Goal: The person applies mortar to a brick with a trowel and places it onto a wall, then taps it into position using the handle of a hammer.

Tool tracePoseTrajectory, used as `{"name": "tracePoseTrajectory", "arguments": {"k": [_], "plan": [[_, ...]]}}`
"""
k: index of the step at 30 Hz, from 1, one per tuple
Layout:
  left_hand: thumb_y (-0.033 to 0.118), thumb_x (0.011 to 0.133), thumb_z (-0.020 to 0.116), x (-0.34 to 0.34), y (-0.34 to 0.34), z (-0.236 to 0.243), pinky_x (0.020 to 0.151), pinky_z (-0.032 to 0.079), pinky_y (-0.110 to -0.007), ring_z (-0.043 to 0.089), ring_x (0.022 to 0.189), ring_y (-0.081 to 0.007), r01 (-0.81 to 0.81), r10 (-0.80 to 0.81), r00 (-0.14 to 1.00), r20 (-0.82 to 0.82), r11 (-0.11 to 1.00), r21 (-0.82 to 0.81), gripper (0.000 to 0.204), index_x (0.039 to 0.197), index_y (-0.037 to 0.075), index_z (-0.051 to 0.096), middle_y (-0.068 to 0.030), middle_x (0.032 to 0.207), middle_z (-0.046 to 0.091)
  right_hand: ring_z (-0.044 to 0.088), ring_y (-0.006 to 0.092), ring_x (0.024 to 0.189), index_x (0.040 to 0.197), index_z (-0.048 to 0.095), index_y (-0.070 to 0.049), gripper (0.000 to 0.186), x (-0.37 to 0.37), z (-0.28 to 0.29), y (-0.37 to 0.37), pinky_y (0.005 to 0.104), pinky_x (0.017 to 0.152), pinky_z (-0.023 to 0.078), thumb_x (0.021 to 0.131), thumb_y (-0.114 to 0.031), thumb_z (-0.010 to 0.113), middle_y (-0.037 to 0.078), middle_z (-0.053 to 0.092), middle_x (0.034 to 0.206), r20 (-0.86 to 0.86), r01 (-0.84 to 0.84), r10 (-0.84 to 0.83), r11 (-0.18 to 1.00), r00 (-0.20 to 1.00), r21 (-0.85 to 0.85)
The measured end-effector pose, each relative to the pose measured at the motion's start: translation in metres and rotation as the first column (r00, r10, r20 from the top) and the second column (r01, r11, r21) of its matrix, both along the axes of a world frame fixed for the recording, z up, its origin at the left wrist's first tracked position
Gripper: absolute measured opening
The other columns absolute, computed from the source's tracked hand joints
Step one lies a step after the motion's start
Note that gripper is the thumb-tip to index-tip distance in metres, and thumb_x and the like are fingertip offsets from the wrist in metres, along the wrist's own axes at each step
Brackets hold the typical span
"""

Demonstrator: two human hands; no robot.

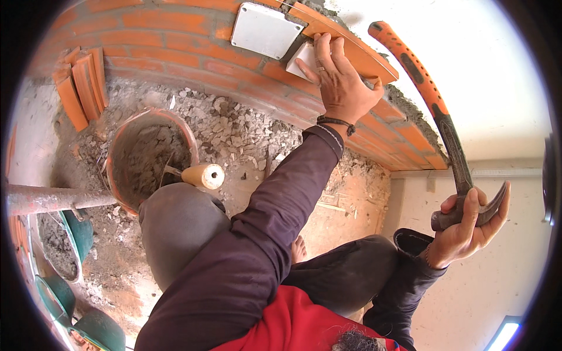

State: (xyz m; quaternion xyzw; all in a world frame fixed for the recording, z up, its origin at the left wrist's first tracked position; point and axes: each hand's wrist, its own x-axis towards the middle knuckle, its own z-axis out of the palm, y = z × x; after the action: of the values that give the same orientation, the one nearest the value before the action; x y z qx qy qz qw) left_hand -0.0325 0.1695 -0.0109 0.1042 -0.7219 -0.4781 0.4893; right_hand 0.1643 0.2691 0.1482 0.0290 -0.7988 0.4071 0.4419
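Note:
My left hand (pixel 345 88) reaches up to the brick wall (pixel 175 55) and grips a thin orange brick slip (pixel 354 50) in the top course. Its fingers lie over the slip's face, with the thumb near the lower edge. Just beside the outer fingers, a small white box (pixel 297 61) is set in the wall. Off to the right, my right hand (pixel 459 231) is closed around the metal head of a claw hammer (pixel 451 137). The hammer's orange and black handle points upward, away from the palm.
A white square cover plate (pixel 266 30) sits left of the small box. A bucket of mortar (pixel 152 149) with a wooden-handled trowel (pixel 202 175) stands by my left knee. Loose brick slips (pixel 82 88) lean at the far left. Rubble (pixel 234 131) covers the floor; green buckets (pixel 99 330) stand lower left.

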Motion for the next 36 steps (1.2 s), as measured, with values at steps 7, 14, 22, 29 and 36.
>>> {"name": "tracePoseTrajectory", "arguments": {"k": [7, 14, 22, 29, 36], "plan": [[0.039, 0.063, 0.083, -0.006, 0.001, -0.002, 0.107, 0.001, -0.076, 0.022, 0.138, -0.0429, -0.061, 0.058, 0.997, -0.047, 0.997, -0.044, 0.106, 0.14, 0.0, 0.021, -0.017, 0.141, 0.021, 0.053, 0.0129, 0.049, 0.142, 0.041, 0.001, 0.06, 0.002, 0.002, 0.014, 0.0236, 0.046, 0.041, 0.086, -0.002, 0.063, 0.013, 0.062, 0.079, -0.05, 0.046, -0.046, 0.999, 0.998, -0.004], [0.041, 0.06, 0.084, -0.008, 0.0, -0.002, 0.107, 0.0, -0.076, 0.021, 0.139, -0.0426, -0.06, 0.055, 0.995, -0.082, 0.996, -0.059, 0.108, 0.139, 0.0, 0.023, -0.0186, 0.139, 0.023, 0.052, 0.013, 0.047, 0.141, 0.042, 0.001, 0.059, 0.006, 0.001, 0.03, 0.0221, 0.043, 0.039, 0.086, 0.002, 0.063, 0.013, 0.063, 0.078, 0.023, 0.019, -0.018, 0.999, 1.0, -0.036], [0.039, 0.06, 0.084, -0.007, 0.003, -0.004, 0.109, -0.001, -0.075, 0.019, 0.141, -0.04, -0.073, 0.068, 0.995, -0.068, 0.994, -0.079, 0.106, 0.139, 0.0, 0.023, -0.0173, 0.14, 0.023, 0.052, 0.0128, 0.047, 0.14, 0.046, 0.001, 0.058, 0.009, 0.005, 0.032, 0.0229, 0.044, 0.04, 0.086, -0.001, 0.065, 0.012, 0.064, 0.077, 0.025, 0.079, -0.078, 0.995, 0.997, -0.057], [0.04, 0.063, 0.082, -0.005, 0.004, -0.001, 0.109, -0.003, -0.074, 0.018, 0.141, -0.0396, -0.054, 0.052, 0.998, -0.029, 0.995, -0.081, 0.105, 0.139, 0.0, 0.021, -0.0177, 0.141, 0.021, 0.052, 0.0118, 0.048, 0.14, 0.046, 0.001, 0.057, 0.01, 0.005, 0.04, 0.0225, 0.044, 0.04, 0.086, -0.001, 0.064, 0.01, 0.063, 0.076, 0.009, 0.075, -0.074, 0.993, 0.997, -0.093], [0.04, 0.069, 0.075, -0.003, 0.002, -0.001, 0.109, -0.007, -0.073, 0.018, 0.14, -0.0419, -0.002, 0.0, 0.999, -0.034, 0.998, -0.066, 0.098, 0.139, -0.002, 0.021, -0.0186, 0.142, 0.021, 0.052, 0.0107, 0.049, 0.14, 0.046, 0.002, 0.058, 0.011, 0.006, 0.043, 0.0213, 0.044, 0.039, 0.085, 0.0, 0.063, 0.009, 0.062, 0.076, 0.043, 0.088, -0.086, 0.994, 0.995, -0.064]]}}
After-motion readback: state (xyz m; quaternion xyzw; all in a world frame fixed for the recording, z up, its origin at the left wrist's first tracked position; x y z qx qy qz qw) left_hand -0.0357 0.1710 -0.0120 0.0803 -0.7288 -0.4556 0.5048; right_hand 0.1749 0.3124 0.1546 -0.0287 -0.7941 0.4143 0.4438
